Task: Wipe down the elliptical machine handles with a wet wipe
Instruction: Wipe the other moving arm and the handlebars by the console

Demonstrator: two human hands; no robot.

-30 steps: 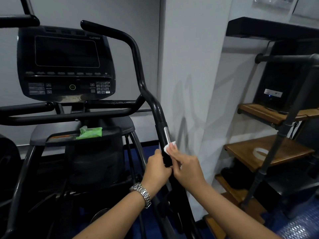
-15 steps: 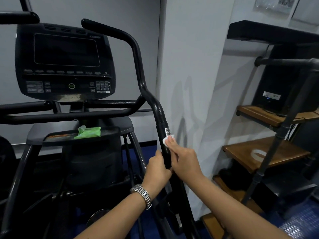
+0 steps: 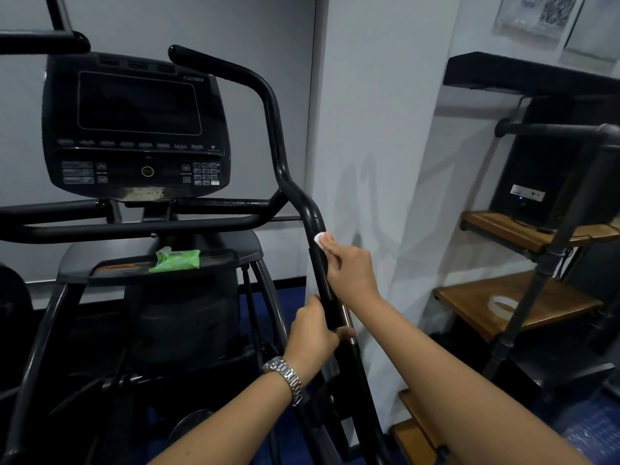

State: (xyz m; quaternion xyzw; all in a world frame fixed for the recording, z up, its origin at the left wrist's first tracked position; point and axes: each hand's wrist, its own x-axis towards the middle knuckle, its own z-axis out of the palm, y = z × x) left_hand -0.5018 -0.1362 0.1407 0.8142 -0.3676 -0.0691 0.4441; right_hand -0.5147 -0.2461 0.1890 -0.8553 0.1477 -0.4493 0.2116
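The handle (image 3: pixel 312 214) gleams glossy black; watch (image 3: pixel 285 377) polished metal; shelves (image 3: pixel 469 303) at three o'clock grainy wood on matt pipe (image 3: pixel 537 290).

Both my arms reach forward from the near edge, bare to the wrist, and meet on the same black handle (image 3: pixel 314 219). My left hand (image 3: pixel 312 330) sits lower and nearer, fingers curled round the handle, thumb lying up its left side. A metal watch (image 3: pixel 285 377) circles that wrist. My right hand (image 3: pixel 349 268) is higher and farther, just beyond the left, with its fingers closed against the handle from the right. A white wipe (image 3: pixel 318 237) peeks out at its fingertips (image 3: pixel 330 241), seemingly pinned to the handle, though the palm side is hidden from me.
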